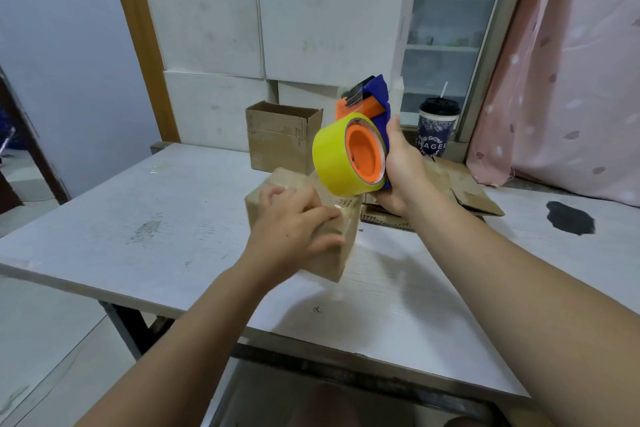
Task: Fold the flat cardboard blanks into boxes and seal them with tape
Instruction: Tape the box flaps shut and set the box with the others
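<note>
Near the middle of the white desk [173,218], clasps a small closed cardboard box [334,262] with the left grip [291,229], fingers curled over its top, thumb on the near face, box tilted. Just right and higher, wraps the right grip [401,166] around a blue-and-orange tape dispenser [377,94] carrying a yellow tape roll [332,159]. Farther back, an open box [280,139], upright; right of it, flat blanks [467,191] and a lidded cup [436,128].

A closed box [334,255] sits on the table [138,218] under the left hand [291,229], an open box [280,146] behind it. Flat blanks [464,191] lie to its right, beneath the tape dispenser [349,152] in the right hand [405,166], a cup [437,128] behind them.
</note>
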A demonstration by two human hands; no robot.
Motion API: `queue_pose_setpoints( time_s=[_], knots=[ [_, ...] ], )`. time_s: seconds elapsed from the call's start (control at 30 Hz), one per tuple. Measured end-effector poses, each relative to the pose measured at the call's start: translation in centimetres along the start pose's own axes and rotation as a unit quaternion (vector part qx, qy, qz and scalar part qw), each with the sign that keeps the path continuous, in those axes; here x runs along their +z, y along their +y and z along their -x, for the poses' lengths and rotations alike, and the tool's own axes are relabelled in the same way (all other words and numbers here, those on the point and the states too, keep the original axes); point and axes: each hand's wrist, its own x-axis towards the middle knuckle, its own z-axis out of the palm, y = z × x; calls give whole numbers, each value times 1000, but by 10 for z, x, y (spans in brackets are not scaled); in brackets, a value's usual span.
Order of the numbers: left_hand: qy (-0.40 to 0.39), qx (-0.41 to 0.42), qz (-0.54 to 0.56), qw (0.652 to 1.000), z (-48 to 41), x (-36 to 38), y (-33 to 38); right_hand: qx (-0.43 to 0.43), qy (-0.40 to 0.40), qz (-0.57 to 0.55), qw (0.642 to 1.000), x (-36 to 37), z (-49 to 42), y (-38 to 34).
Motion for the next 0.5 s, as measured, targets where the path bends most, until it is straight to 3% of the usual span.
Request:
queue_pose_setpoints(
  time_s=[0.07,0.13,0.2,0.27,0.4,0.5],
  knots=[
    [-18,0,55,998,-1,-5,10,5,1,-9,1000,-7,6,-2],
    [-34,-61,103,992,-1,-11,9,17,0,-15,1000,-14,12,-4],
    [-51,-99,5,994,-2,-18,-4,25,0,-15,1000,-22,17,-6],
    [-135,-153,-34,978,-2,-28,-21,28,8,-8,1000,-29,21,-6],
    [-221,-219,132,941,3,-31,-43,36,10,9,999,-32,31,-3],
    [-245,-216,112,938,7,-26,-45,45,13,13,999,-32,36,0]
  ],
)
